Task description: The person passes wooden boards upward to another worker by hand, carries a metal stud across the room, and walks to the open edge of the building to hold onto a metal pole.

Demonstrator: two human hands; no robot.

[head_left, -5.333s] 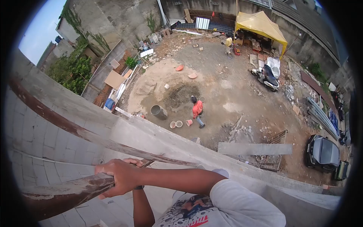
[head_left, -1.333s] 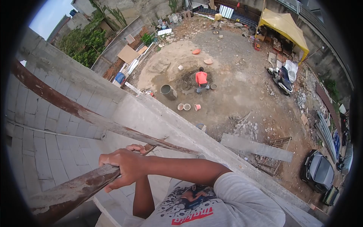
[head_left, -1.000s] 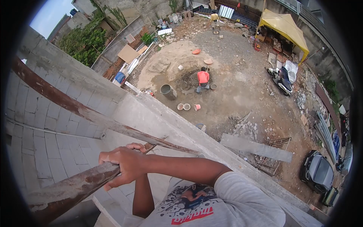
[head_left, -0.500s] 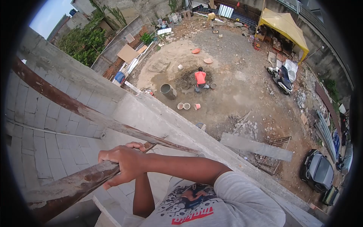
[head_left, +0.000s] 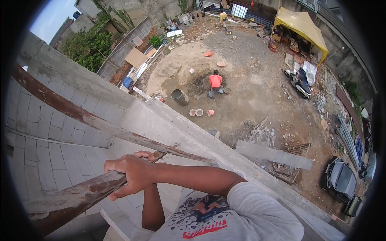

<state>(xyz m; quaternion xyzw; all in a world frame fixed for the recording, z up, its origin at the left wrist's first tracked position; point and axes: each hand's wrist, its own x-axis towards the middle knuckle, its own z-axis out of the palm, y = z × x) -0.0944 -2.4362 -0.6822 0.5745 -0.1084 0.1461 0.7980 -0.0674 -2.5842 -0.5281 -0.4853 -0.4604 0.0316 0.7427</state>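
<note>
My right hand (head_left: 130,172) is wrapped around a thick rusty metal pole (head_left: 76,193) that slants up from the lower left. Its forearm crosses in front of my chest. Behind it rises my left forearm (head_left: 152,209). Most of my left hand (head_left: 144,154) is hidden by the right one; a few curled fingers show at the pole's upper end. A second rusty bar (head_left: 100,124) runs past just beyond both hands, from the upper left toward the concrete ledge (head_left: 161,128).
Far below lies a yard. A person in a red shirt (head_left: 215,81) bends beside wet mortar, near a drum (head_left: 179,96) and several buckets (head_left: 199,112). A yellow canopy (head_left: 301,28), a scooter (head_left: 300,83) and a dark car (head_left: 339,179) stand right. A block wall (head_left: 40,160) is left.
My hands keep the same hold on the pole. Down in the yard, the person in red has straightened slightly. The view of the yard has shifted a little.
</note>
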